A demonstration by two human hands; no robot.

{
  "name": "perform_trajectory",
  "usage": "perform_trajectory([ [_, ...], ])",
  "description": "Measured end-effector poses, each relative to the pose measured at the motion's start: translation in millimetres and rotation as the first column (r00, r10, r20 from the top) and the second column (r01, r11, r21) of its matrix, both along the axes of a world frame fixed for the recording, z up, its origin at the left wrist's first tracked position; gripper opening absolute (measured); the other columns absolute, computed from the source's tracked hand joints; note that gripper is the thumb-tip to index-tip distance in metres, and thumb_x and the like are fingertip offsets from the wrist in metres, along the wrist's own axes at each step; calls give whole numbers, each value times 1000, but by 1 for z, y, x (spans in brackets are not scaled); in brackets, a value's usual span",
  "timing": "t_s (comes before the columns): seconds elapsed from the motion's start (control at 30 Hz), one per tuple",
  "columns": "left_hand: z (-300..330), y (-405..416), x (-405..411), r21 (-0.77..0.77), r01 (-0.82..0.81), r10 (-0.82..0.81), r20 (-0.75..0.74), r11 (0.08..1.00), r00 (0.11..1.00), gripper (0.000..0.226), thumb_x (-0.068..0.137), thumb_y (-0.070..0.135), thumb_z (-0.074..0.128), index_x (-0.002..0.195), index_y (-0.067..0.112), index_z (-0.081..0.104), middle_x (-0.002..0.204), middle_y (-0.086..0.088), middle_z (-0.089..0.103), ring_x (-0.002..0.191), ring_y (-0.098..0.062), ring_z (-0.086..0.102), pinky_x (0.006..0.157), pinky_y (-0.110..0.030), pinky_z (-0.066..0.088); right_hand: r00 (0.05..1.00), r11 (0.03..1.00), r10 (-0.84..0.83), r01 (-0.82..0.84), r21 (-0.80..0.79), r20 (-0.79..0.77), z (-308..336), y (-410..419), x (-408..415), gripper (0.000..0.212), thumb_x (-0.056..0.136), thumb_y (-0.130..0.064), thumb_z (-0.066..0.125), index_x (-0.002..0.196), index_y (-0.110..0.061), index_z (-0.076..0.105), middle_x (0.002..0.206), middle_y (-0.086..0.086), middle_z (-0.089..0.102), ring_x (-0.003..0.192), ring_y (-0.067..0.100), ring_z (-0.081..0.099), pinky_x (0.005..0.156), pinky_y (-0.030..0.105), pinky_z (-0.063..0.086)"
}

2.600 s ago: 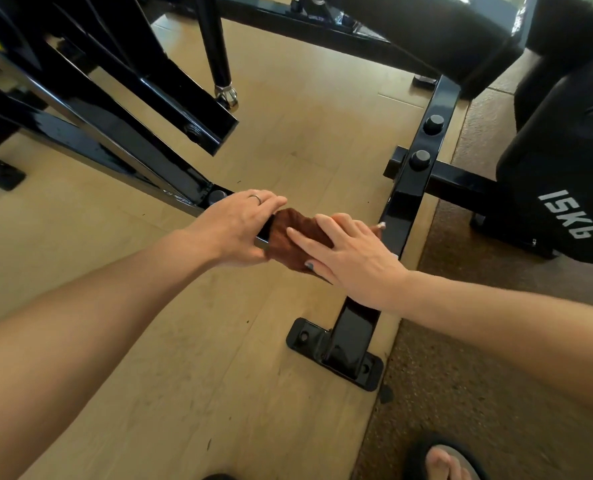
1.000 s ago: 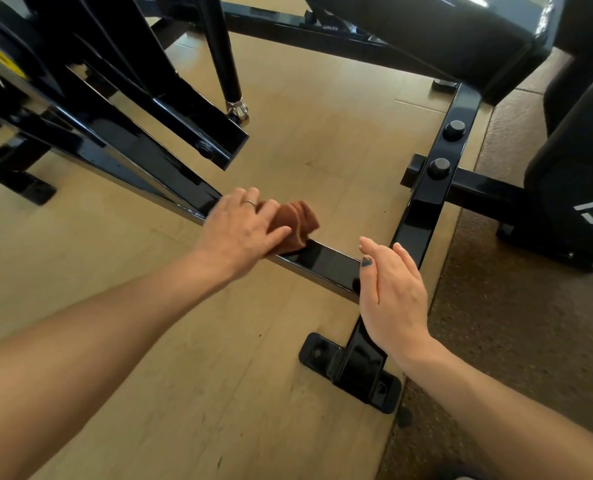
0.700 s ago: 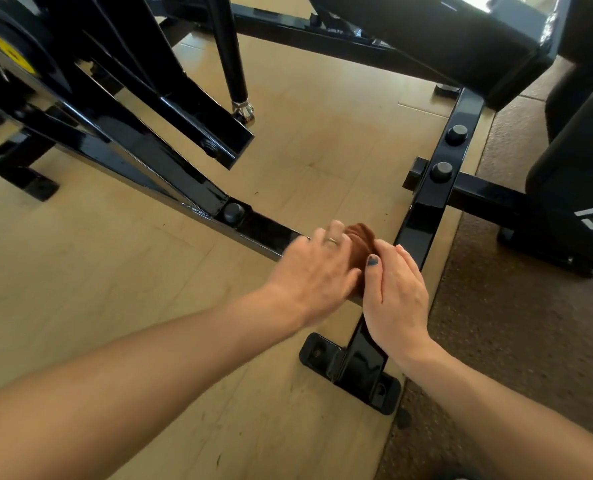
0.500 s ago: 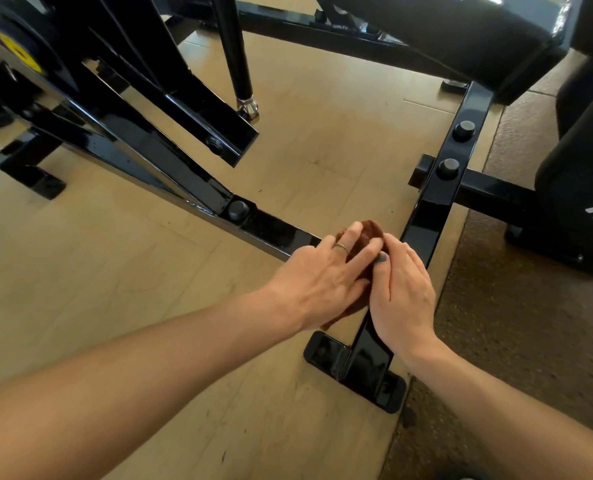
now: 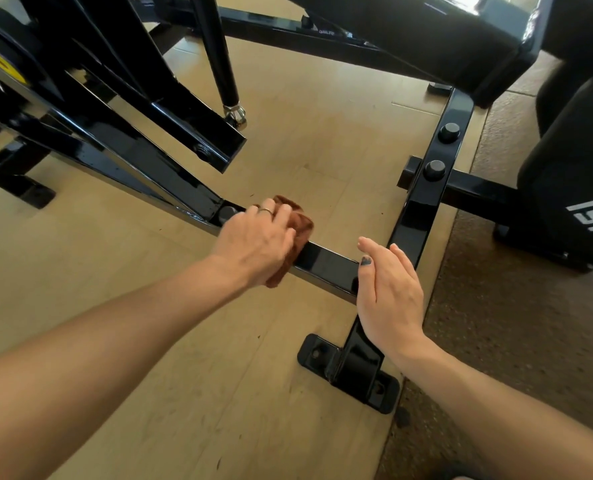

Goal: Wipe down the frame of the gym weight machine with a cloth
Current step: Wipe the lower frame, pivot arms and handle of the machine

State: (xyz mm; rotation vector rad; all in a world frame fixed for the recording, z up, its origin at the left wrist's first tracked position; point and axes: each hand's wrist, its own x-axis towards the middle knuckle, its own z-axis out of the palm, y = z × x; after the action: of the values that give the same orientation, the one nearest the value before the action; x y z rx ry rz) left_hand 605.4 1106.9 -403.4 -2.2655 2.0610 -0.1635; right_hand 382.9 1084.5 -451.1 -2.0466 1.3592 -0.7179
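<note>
A glossy black frame bar of the weight machine runs low across the wooden floor. My left hand grips a crumpled brown cloth wrapped over this bar, next to a round bolt cap. My right hand rests with straight fingers on the joint where this bar meets the cross beam. A bare stretch of bar shows between my two hands.
The cross beam ends in a bolted foot plate. Angled black struts rise at the left. A padded bench lies at the top. A black 15 kg weight stands on brown carpet at the right.
My left hand has slid the cloth back leftward along the bar, away from my right hand. The right hand has stayed at the joint.
</note>
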Motion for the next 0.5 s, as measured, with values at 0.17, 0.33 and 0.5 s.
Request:
perform_trajectory([
  [0.17, 9, 20, -74, 152, 261, -212, -276, 953, 937, 72, 98, 60, 42, 154, 27, 12, 157, -21, 29, 117, -31, 52, 103, -46, 48, 986, 992, -76, 60, 109, 146, 3, -1, -3, 51, 106, -42, 24, 138, -23, 59, 135, -5, 63, 137, 16, 46, 119, 34, 29],
  [0.33, 7, 14, -68, 214, 337, -343, -13, 917, 939, 81, 100, 64, 38, 160, 24, 0, 166, -21, 14, 142, -33, 35, 118, -43, 30, 984, 991, -64, 44, 126, 165, 2, 0, -3, 56, 105, -48, 21, 141, -23, 56, 137, -3, 61, 136, 18, 47, 118, 47, 36],
  [0.5, 5, 12, -26, 239, 340, -367, 75, 909, 927, 79, 97, 65, 44, 156, 27, 9, 160, -18, 29, 138, -32, 40, 115, -43, 32, 992, 990, -19, 2, 140, 121, 2, -2, -6, 59, 102, -47, 19, 135, -21, 60, 135, -5, 62, 144, 18, 40, 122, 42, 30],
])
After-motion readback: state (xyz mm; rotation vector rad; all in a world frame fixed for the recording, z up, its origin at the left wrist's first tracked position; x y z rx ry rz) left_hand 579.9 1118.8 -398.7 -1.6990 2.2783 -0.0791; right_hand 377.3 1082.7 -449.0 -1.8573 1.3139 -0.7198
